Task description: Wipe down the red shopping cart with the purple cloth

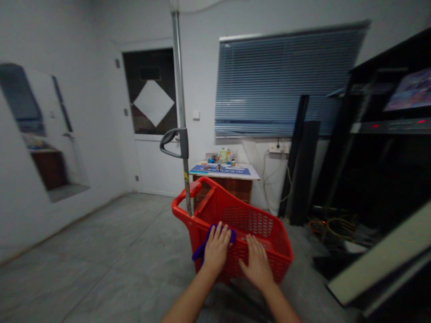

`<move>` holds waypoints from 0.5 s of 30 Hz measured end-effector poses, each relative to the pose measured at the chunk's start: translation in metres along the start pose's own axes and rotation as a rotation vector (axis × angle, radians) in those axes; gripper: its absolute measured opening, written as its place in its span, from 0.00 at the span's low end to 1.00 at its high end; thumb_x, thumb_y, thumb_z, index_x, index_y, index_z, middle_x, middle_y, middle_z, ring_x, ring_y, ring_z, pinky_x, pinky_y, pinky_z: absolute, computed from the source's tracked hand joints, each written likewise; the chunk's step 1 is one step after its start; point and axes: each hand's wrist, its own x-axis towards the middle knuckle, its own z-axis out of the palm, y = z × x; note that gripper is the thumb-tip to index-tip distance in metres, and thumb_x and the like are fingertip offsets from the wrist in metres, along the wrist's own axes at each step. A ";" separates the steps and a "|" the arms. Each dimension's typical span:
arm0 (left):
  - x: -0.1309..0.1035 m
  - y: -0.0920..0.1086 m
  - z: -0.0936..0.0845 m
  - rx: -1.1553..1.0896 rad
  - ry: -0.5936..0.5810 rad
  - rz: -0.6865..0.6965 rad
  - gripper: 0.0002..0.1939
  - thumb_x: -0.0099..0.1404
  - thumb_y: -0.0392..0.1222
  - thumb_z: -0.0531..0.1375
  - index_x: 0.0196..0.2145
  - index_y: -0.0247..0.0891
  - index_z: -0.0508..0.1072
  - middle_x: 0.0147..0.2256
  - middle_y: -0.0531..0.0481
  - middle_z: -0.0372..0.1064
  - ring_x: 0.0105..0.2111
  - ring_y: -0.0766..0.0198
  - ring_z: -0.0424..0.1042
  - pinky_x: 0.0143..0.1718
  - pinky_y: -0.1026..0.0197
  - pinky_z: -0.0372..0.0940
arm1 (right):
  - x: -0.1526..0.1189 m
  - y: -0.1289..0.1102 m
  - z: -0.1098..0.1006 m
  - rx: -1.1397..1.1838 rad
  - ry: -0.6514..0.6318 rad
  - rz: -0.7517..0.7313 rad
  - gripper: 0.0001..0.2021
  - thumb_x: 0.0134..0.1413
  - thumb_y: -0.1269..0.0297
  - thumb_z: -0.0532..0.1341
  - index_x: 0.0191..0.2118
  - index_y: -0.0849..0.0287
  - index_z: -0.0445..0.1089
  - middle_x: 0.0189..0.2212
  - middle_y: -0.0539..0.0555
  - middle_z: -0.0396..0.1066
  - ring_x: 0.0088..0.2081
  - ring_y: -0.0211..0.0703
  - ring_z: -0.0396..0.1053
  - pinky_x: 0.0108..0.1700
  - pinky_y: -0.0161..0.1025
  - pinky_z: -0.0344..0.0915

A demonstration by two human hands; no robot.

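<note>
A red plastic shopping cart with perforated sides stands on the floor in front of me. My left hand lies over a purple cloth and holds it against the cart's near rim. One end of the cloth hangs down the outside, to the left of that hand. To the right, my right hand is at the same side of the cart, empty, with its fingers stretched out and its thumb apart. Whether its fingertips press on the rim, I cannot tell.
A metal pole with a grey loop handle rises beside the cart's handle. Behind stands a small table bearing bottles. Dark equipment racks and cables are on the right, a door at the back left.
</note>
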 end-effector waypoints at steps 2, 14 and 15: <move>0.001 0.003 0.002 -0.010 -0.027 0.028 0.20 0.70 0.45 0.54 0.58 0.44 0.65 0.60 0.50 0.63 0.63 0.54 0.55 0.63 0.44 0.54 | 0.000 -0.002 -0.003 -0.004 -0.003 0.005 0.38 0.49 0.59 0.55 0.65 0.70 0.50 0.66 0.63 0.50 0.67 0.52 0.45 0.67 0.49 0.42; 0.002 0.013 0.006 0.000 -0.070 0.041 0.21 0.69 0.45 0.54 0.59 0.44 0.65 0.61 0.47 0.62 0.63 0.53 0.56 0.64 0.42 0.50 | 0.001 -0.005 -0.004 0.020 -0.008 -0.028 0.36 0.52 0.56 0.54 0.66 0.65 0.51 0.66 0.61 0.50 0.67 0.52 0.46 0.66 0.51 0.44; 0.003 0.015 0.006 -0.007 -0.090 0.072 0.21 0.69 0.44 0.54 0.59 0.45 0.64 0.61 0.48 0.62 0.63 0.54 0.56 0.64 0.43 0.50 | 0.001 -0.005 -0.004 0.024 -0.007 -0.036 0.36 0.52 0.56 0.54 0.66 0.65 0.50 0.66 0.61 0.50 0.67 0.53 0.45 0.66 0.51 0.44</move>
